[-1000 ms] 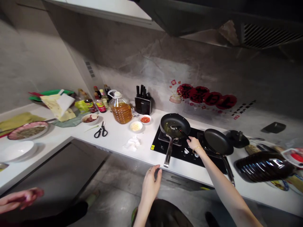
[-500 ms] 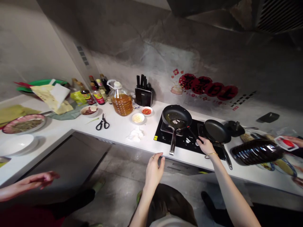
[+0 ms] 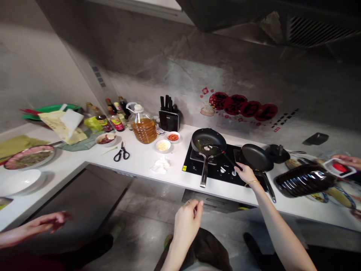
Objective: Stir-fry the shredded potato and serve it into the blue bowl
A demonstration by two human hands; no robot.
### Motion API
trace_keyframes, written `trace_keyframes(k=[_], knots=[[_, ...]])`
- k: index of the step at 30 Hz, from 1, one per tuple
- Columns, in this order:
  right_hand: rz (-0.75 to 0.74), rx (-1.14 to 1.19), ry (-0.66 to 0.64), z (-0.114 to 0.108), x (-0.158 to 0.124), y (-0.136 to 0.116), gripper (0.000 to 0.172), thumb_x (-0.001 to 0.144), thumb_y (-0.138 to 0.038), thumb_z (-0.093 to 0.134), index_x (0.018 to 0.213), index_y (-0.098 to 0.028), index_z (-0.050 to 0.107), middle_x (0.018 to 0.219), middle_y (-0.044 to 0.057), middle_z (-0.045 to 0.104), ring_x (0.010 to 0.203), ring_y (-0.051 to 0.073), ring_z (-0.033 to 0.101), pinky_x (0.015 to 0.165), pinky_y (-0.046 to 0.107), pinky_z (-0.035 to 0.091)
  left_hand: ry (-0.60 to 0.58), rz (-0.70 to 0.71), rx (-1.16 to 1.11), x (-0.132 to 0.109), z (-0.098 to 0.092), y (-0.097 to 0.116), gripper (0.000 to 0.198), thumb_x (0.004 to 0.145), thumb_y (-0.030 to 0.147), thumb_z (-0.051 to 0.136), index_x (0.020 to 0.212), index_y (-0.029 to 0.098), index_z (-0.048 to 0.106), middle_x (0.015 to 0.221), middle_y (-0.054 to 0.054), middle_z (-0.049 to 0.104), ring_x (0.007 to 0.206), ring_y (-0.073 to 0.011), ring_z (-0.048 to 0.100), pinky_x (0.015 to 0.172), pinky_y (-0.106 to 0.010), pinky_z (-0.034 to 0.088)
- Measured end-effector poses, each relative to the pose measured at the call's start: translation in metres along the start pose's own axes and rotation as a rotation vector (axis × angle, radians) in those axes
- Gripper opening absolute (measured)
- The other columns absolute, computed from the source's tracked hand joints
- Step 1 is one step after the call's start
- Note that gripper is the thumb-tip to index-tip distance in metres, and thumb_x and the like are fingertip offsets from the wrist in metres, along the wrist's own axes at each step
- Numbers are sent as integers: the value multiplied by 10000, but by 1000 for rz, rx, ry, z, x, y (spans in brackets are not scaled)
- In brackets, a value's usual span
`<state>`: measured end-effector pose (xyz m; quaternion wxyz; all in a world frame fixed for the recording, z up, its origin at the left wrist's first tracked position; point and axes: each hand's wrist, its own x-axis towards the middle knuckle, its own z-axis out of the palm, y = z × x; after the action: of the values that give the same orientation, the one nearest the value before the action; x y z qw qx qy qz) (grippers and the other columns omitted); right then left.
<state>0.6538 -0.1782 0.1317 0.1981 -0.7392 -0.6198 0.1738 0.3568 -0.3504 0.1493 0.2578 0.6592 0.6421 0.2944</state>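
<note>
My right hand (image 3: 244, 173) is wrapped round the black handle of a spatula (image 3: 229, 159) with a small red mark on it. The spatula's far end lies in a dark frying pan (image 3: 201, 139), too dark there to show its exact shape. Inside the pan are some oil and a few small pale pieces (image 3: 208, 148). The pan rests on the left burner, its steel handle (image 3: 204, 173) pointing toward me. My left hand (image 3: 186, 222) hangs before the counter edge, fingers curled in, nothing visible in it and touching nothing.
A second pan (image 3: 257, 157) sits on the hob's right side. Bowls of minced garlic (image 3: 163, 146) and chopped red chilli (image 3: 173, 137), scissors (image 3: 122, 153) and an oil jug (image 3: 143, 128) stand left. Another person's hand (image 3: 348, 161) grips a dark bottle (image 3: 306, 180); another hand (image 3: 47, 223) is at left.
My left hand has moved slightly down and right, and its fingers have curled in. The pale pieces in the pan have shifted a little. The view has tilted slightly upward.
</note>
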Motion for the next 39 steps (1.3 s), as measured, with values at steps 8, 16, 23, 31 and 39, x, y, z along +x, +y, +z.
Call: trace_keyframes(k=[8, 16, 23, 31, 39], knots=[[27, 245, 36, -4, 4, 19, 381, 741, -324, 594, 1074, -153, 667, 889, 69, 720, 849, 205, 662, 743, 305, 507, 58, -16, 26, 5, 5, 0, 387, 938, 377, 342, 636, 212, 518, 615, -13, 599, 542, -137, 544, 527, -235, 299], [337, 1296, -158, 22, -82, 21, 472, 644, -456, 732, 995, -177, 584, 521, -94, 443, 328, -6, 215, 330, 144, 146, 48, -9, 9, 0, 6, 12, 380, 940, 375, 345, 647, 214, 525, 628, -9, 594, 554, -134, 548, 530, -239, 302], [319, 1391, -167, 33, -118, 3, 459, 711, -465, 693, 1045, -170, 583, 532, -75, 487, 328, -11, 218, 325, 128, 149, -40, 70, 31, -25, -1, 22, 366, 938, 357, 356, 653, 219, 540, 641, -10, 605, 563, -137, 565, 536, -247, 306], [311, 1401, -108, 50, -156, -14, 487, 717, -499, 683, 1062, -170, 585, 537, -66, 510, 320, -10, 223, 323, 139, 153, -100, 57, 30, -54, -12, 5, 343, 939, 331, 367, 666, 210, 535, 651, 7, 605, 580, -124, 578, 554, -232, 308], [293, 1381, -122, 54, -162, -18, 468, 714, -473, 707, 1066, -188, 589, 519, -97, 444, 319, -16, 226, 321, 133, 151, -84, 51, 86, -62, -13, 5, 330, 930, 323, 398, 650, 208, 530, 641, 18, 613, 558, -118, 566, 526, -247, 261]])
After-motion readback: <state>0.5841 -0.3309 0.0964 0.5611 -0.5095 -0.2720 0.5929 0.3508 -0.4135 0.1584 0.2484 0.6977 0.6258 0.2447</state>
